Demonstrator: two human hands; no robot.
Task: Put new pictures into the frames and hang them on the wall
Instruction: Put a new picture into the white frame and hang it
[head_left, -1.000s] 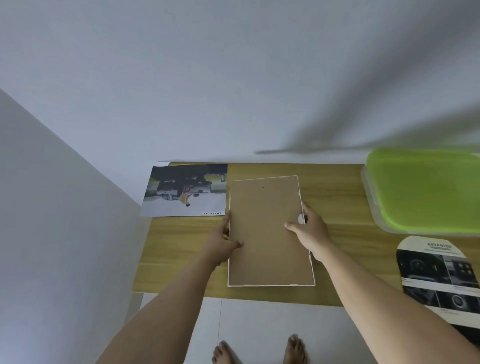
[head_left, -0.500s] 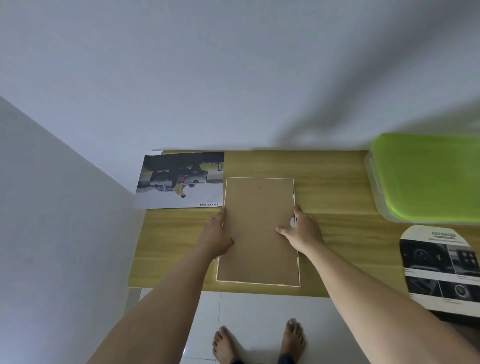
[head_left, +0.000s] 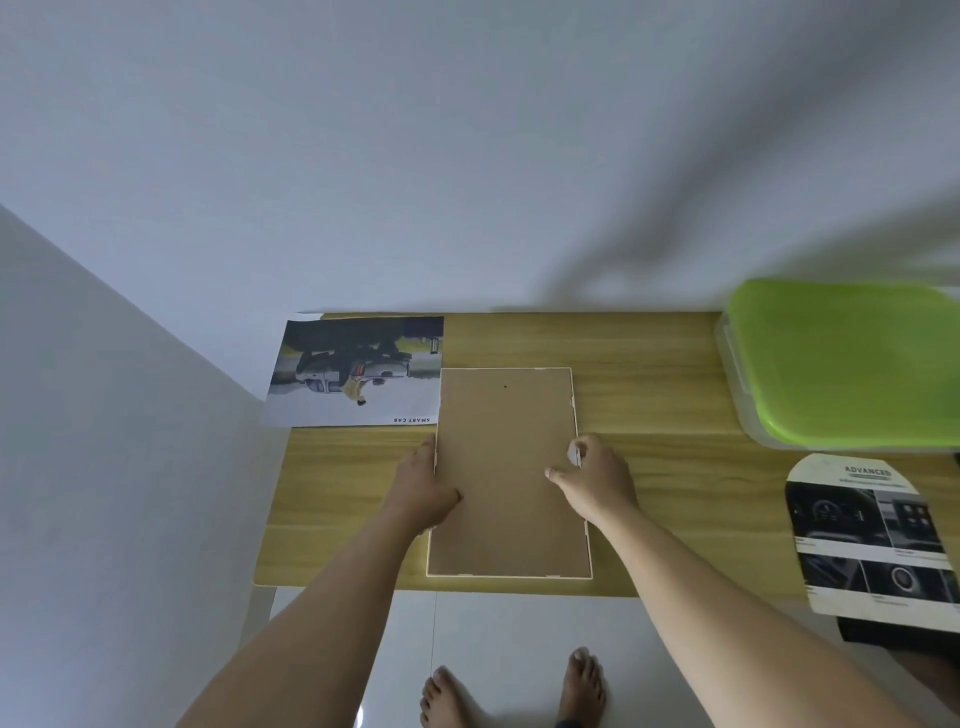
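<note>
one frame (head_left: 506, 467) lies face down near the front edge of the table (head_left: 649, 395), brown backing up, white rim showing round it. compared with a second ago it sits squarer to the table edge. the left hand (head_left: 423, 493) grips its left rim, thumb on the backing, fingers along the side. the right hand (head_left: 597, 480) has changed most: it no longer lies flat, and its forefinger curls onto a small white clip (head_left: 574, 454) on the right rim, thumb stretched across the board. i judge the back is about to be opened, so the swap of pictures is only starting. a car picture (head_left: 358, 371) lies just left of the frame's far end. a green-lidded box (head_left: 841, 364) and a leaflet (head_left: 867, 535) lie well to the right.
</note>
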